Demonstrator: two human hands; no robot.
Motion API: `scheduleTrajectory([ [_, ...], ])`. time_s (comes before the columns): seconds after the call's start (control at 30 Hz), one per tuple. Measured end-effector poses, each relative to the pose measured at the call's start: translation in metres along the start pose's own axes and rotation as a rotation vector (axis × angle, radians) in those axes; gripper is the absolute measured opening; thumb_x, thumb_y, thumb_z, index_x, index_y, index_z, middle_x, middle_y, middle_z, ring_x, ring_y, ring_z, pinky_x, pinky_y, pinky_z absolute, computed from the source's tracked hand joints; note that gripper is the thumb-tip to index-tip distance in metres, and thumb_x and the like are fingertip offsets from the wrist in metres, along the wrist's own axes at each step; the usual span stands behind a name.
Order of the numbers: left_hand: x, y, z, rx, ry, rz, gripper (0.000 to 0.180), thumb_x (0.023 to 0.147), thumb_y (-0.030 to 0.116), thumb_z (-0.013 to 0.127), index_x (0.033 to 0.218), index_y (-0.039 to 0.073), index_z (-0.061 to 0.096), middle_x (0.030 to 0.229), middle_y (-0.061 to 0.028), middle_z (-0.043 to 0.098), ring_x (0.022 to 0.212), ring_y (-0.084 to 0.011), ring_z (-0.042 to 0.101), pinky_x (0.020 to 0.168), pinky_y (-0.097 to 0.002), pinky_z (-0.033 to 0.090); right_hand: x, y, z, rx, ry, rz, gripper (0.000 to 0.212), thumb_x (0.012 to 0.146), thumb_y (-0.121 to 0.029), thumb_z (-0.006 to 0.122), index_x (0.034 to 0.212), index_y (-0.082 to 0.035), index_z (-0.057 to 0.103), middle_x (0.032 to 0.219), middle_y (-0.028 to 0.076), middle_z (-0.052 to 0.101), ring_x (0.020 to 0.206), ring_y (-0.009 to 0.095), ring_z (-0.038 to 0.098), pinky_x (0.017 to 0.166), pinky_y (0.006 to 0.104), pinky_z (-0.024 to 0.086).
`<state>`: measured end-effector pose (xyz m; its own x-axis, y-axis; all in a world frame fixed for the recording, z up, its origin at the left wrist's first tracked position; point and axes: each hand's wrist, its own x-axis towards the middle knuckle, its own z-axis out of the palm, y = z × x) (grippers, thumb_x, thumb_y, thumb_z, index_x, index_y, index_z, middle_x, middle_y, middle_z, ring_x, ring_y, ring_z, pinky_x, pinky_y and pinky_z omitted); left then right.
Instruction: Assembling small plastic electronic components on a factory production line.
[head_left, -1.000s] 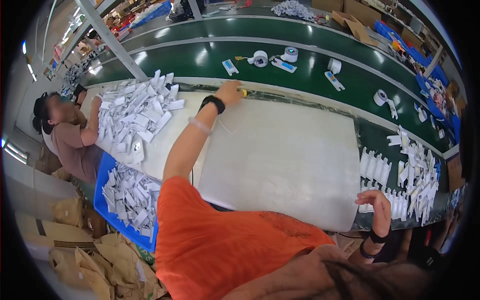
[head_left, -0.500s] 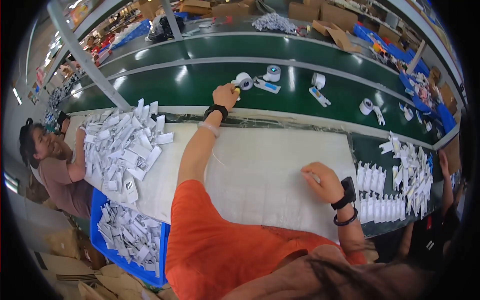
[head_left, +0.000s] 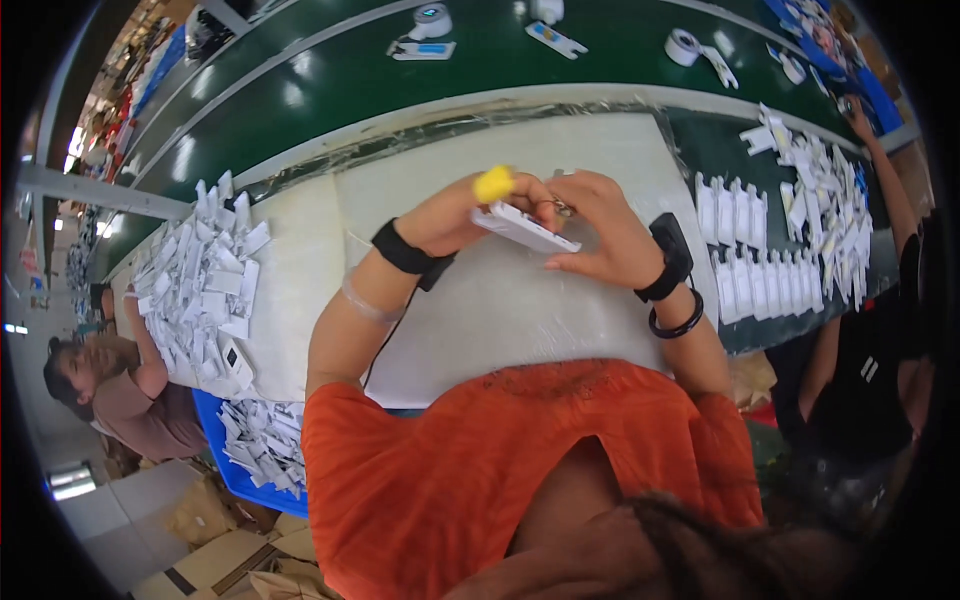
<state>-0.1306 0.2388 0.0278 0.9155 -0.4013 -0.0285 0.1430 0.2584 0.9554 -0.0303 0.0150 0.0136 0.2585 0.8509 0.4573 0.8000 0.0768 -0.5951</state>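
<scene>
White plastic piece hangs tilted above the middle of the pale table, between the person's two hands. On the far side lies a wide green belt, bigger than the table itself. A blue bin full of white parts sits at the near left; a loose heap of them covers the table's left end, and smaller rows line up on the right. I see the left hand with fingers curled around the piece. The right hand is loosely bent, thumb and fingers apart, at the piece's right end; I can't tell whether it grips. Smallest is a blurred yellow thing at the left hand.
</scene>
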Motion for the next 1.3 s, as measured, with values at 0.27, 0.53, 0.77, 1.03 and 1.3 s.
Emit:
scheduleTrajectory([
  [0.27,0.003,-0.016,0.045,-0.202,0.513,0.007,0.071,0.092,0.047,0.061,0.143,0.002,0.039,0.128,-0.0155,0.055,0.117,-0.0235,0.056,0.101,-0.0421,0.046,-0.023,0.004,-0.013,0.015,-0.006,0.158,0.046,0.075,-0.023,0.084,0.113,-0.006,0.066,0.104,0.012,0.068,0.108,0.033,0.057,0.093,0.0376,0.047],
  [0.53,0.018,-0.053,0.052,0.01,0.632,-0.01,0.043,0.092,0.013,0.064,0.128,0.002,0.043,0.082,-0.0038,0.058,0.062,-0.0081,0.054,0.05,-0.0214,0.04,-0.035,-0.007,-0.037,0.615,-0.205,0.435,0.023,0.09,-0.016,0.068,0.111,-0.005,0.068,0.081,0.007,0.063,0.072,0.013,0.056,0.065,0.0266,0.045],
  [0.77,0.008,-0.048,0.069,0.16,0.535,0.058,0.035,0.102,0.022,0.047,0.131,0.003,0.044,0.103,-0.0052,0.061,0.073,-0.0088,0.055,0.062,-0.0217,0.046,-0.029,-0.021,-0.016,-0.193,0.122,0.317,0.016,0.084,-0.007,0.069,0.1,-0.005,0.067,0.083,0.012,0.068,0.066,0.03,0.065,0.059,0.0365,0.05],
  [1.03,0.011,-0.053,0.073,-0.144,0.588,0.069,0.034,0.104,0.021,0.035,0.132,0.005,0.046,0.097,-0.0069,0.061,0.067,-0.0088,0.054,0.054,-0.0244,0.052,-0.033,-0.011,0.011,-0.044,0.384,0.207,0.026,0.078,0.001,0.076,0.101,-0.003,0.065,0.085,0.013,0.067,0.073,0.027,0.066,0.062,0.0327,0.051],
  [1.3,0.009,-0.062,0.082,-0.111,0.553,0.202,0.039,0.096,0.012,0.045,0.134,0.002,0.043,0.094,-0.0062,0.06,0.066,-0.0075,0.053,0.047,-0.0236,0.049,-0.034,-0.015,0.005,-0.116,0.279,0.069,0.022,0.081,0.008,0.07,0.1,-0.001,0.067,0.092,0.014,0.068,0.075,0.023,0.065,0.063,0.0288,0.05],
])
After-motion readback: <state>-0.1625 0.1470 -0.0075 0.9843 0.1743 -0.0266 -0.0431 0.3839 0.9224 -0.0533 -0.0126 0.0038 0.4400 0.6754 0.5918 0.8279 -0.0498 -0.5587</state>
